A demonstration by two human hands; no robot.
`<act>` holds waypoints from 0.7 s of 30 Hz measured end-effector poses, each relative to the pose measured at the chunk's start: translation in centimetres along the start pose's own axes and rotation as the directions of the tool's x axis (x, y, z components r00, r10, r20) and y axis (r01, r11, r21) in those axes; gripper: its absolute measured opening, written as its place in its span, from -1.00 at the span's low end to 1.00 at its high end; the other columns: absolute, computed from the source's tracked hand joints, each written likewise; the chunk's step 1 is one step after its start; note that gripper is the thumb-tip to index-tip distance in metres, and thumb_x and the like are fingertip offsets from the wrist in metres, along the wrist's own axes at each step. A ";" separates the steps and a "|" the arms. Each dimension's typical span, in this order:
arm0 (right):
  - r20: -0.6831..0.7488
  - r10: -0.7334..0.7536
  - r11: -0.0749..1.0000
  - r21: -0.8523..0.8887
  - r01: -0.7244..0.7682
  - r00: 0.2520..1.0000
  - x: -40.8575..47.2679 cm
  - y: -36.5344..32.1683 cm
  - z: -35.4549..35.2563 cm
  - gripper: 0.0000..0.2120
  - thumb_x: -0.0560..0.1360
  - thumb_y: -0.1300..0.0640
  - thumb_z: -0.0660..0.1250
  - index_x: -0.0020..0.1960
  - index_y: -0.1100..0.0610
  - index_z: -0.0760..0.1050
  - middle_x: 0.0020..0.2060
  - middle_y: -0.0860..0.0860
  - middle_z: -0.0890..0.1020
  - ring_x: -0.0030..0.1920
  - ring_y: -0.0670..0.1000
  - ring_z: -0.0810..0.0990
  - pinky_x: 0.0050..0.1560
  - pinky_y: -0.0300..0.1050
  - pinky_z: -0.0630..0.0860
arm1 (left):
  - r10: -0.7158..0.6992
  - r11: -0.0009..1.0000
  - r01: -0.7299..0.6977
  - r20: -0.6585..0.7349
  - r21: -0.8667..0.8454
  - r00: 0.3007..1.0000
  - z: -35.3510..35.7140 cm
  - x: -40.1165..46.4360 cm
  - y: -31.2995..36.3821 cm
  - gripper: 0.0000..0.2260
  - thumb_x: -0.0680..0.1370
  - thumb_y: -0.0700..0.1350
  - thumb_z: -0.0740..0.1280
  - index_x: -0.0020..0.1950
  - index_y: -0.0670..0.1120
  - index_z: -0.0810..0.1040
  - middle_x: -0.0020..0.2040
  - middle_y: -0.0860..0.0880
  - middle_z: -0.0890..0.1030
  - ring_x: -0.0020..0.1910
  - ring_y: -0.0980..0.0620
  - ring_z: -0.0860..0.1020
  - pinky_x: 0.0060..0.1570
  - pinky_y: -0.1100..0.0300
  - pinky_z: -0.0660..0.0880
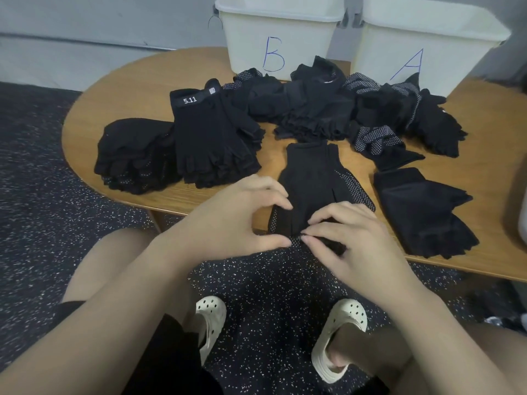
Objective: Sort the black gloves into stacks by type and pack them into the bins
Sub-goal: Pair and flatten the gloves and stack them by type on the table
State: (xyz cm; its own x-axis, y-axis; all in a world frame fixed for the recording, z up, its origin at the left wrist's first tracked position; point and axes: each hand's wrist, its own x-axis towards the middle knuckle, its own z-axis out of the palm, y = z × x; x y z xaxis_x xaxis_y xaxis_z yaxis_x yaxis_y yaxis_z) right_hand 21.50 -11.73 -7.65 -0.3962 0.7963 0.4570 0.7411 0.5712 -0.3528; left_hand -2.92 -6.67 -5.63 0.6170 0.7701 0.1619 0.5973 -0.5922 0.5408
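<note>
Three stacks (pixel 205 143) sorted at left, right and lower centre of the head view; unsorted heap (pixel 328 109) left mid-frame, bins B (pixel 273 32) and A (pixel 422 38) at top, contents hidden. Left hand (pixel 228 220) curled at dotted glove (pixel 313 183), right hand (pixel 348 238) pinching its fingers at table (pixel 119 89) edge. Packing apparently not begun. Glove types hard to distinguish.
</note>
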 end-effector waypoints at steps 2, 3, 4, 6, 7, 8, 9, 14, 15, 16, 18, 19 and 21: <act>-0.024 0.042 0.998 0.049 -0.041 0.999 0.1 -0.1 0.2 -0.86 0.56 0.02 0.41 -0.06 0.03 0.72 -0.10 -0.14 0.65 -0.07 -0.04 0.61 0.08 0.06 0.48 | 0.019 0.999 -0.018 -0.018 0.043 1.000 0.8 -0.1 -0.1 -0.62 0.46 0.18 0.52 0.19 0.04 0.67 0.21 0.18 0.56 0.23 0.16 0.51 0.46 0.08 0.33; -0.038 0.070 0.995 0.077 -0.067 0.997 0.2 -0.2 0.2 -0.87 0.56 0.04 0.40 -0.07 0.04 0.71 -0.11 -0.15 0.66 -0.08 -0.06 0.61 0.08 0.06 0.49 | 0.027 0.998 -0.026 -0.029 0.053 0.999 1.0 0.0 -0.2 -0.70 0.49 0.15 0.51 0.15 0.04 0.69 0.19 0.17 0.57 0.20 0.15 0.53 0.39 -0.01 0.40; -0.060 0.101 0.991 0.097 -0.095 0.993 0.2 -0.4 0.2 -0.89 0.56 0.07 0.40 -0.07 0.05 0.69 -0.13 -0.16 0.67 -0.10 -0.09 0.61 0.07 0.03 0.49 | 0.039 0.998 -0.037 -0.047 0.046 0.998 1.1 0.0 -0.3 -0.78 0.53 0.10 0.49 0.10 0.03 0.70 0.16 0.17 0.58 0.16 0.15 0.54 0.30 -0.05 0.46; -0.116 0.175 0.980 0.113 -0.162 0.978 0.3 -0.7 0.0 -0.91 0.58 0.11 0.40 -0.07 0.06 0.65 -0.20 -0.15 0.68 -0.19 -0.16 0.58 -0.05 -0.16 0.49 | 0.054 0.998 -0.055 -0.077 -0.007 0.996 1.0 0.0 -0.5 -0.87 0.59 0.01 0.44 0.04 0.00 0.71 0.09 0.15 0.61 0.09 0.13 0.58 0.15 -0.05 0.52; -0.140 0.209 0.974 0.119 -0.193 0.968 0.3 -0.9 -0.1 -0.93 0.59 0.14 0.41 -0.07 0.08 0.64 -0.23 -0.11 0.68 -0.26 -0.19 0.55 -0.17 -0.30 0.43 | 0.049 0.998 -0.054 -0.089 -0.044 0.995 0.9 0.0 -0.6 -0.88 0.61 -0.01 0.41 0.02 -0.02 0.71 0.06 0.14 0.63 0.06 0.10 0.60 0.10 -0.04 0.54; -0.158 0.236 0.968 0.127 -0.217 0.959 0.4 -1.0 -0.2 -0.94 0.59 0.18 0.42 -0.07 0.11 0.63 -0.26 -0.08 0.67 -0.32 -0.24 0.53 -0.26 -0.40 0.37 | 0.034 0.996 -0.043 -0.107 -0.080 0.994 0.7 0.0 -0.6 -0.88 0.62 -0.03 0.39 0.02 -0.03 0.70 0.03 0.12 0.64 0.03 0.06 0.62 0.06 -0.04 0.56; -0.172 0.251 0.964 0.137 -0.229 0.953 0.4 -1.1 -0.2 -0.94 0.58 0.21 0.42 -0.07 0.13 0.62 -0.28 -0.06 0.67 -0.36 -0.30 0.50 -0.31 -0.45 0.32 | 0.012 0.994 -0.026 -0.133 -0.105 0.991 0.6 0.0 -0.6 -0.87 0.63 -0.04 0.37 0.02 -0.04 0.69 0.01 0.10 0.65 0.00 0.02 0.63 0.03 -0.05 0.56; -0.220 0.247 0.968 0.111 -0.227 0.944 0.3 -1.3 0.1 -0.87 0.60 0.08 0.35 -0.06 0.10 0.62 -0.28 -0.07 0.67 -0.41 -0.30 0.46 -0.32 -0.42 0.31 | 0.000 0.994 -0.025 -0.239 -0.102 0.971 0.0 0.0 -0.3 -0.91 0.65 -0.14 0.37 0.06 -0.10 0.68 -0.01 0.07 0.65 0.02 0.01 0.63 0.05 -0.02 0.56; -0.227 0.236 0.971 0.094 -0.219 0.945 0.2 -1.3 0.1 -0.85 0.60 0.05 0.33 -0.05 0.08 0.62 -0.28 -0.08 0.67 -0.41 -0.27 0.45 -0.31 -0.34 0.36 | 0.015 0.996 -0.036 -0.237 -0.087 0.971 0.0 -0.1 -0.2 -0.91 0.65 -0.15 0.37 0.07 -0.10 0.68 0.00 0.07 0.65 0.03 0.04 0.63 0.09 0.01 0.56; -0.231 0.218 0.976 0.069 -0.208 0.948 0.1 -1.3 0.1 -0.84 0.60 0.03 0.32 -0.05 0.07 0.62 -0.27 -0.10 0.67 -0.40 -0.23 0.45 -0.30 -0.21 0.43 | 0.028 0.996 -0.046 -0.236 -0.071 0.971 -0.1 -0.2 -0.1 -0.90 0.65 -0.16 0.37 0.08 -0.11 0.68 0.01 0.08 0.66 0.04 0.06 0.63 0.13 0.04 0.56; -0.219 0.171 0.985 0.019 -0.171 0.961 0.2 -1.5 0.1 -0.83 0.60 0.02 0.31 -0.04 0.06 0.63 -0.23 -0.14 0.67 -0.33 -0.14 0.52 -0.24 -0.07 0.51 | 0.051 0.998 -0.061 -0.240 -0.034 0.969 -0.2 -0.4 0.0 -0.90 0.64 -0.17 0.39 0.11 -0.11 0.69 0.05 0.08 0.68 0.08 0.10 0.64 0.15 0.09 0.56; -0.204 0.148 0.989 0.002 -0.151 0.968 0.2 -1.5 0.0 -0.82 0.61 0.01 0.31 -0.03 0.06 0.64 -0.20 -0.15 0.68 -0.28 -0.09 0.57 -0.19 -0.07 0.53 | 0.062 0.998 -0.067 -0.239 -0.014 0.969 -0.2 -0.4 -0.1 -0.89 0.63 -0.17 0.41 0.12 -0.11 0.70 0.08 0.07 0.69 0.11 0.11 0.64 0.15 0.10 0.56; -0.152 0.111 0.993 -0.025 -0.116 0.982 0.4 -1.5 -0.2 -0.82 0.62 0.01 0.32 -0.02 0.05 0.66 -0.12 -0.15 0.68 -0.19 -0.06 0.63 -0.09 -0.07 0.53 | 0.085 0.996 -0.080 -0.205 0.033 0.975 -0.1 -0.6 -0.3 -0.88 0.60 -0.15 0.45 0.12 -0.09 0.73 0.14 0.05 0.71 0.21 0.10 0.64 0.22 0.05 0.57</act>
State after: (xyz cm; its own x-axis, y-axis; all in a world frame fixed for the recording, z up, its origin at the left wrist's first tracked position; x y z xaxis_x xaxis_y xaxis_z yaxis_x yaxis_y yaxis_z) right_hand 20.31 -12.34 -6.82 -0.2243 0.8151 0.5341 0.7956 0.4697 -0.3827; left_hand -3.52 -6.93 -5.86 0.5475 0.7492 0.3728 0.5627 -0.6593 0.4986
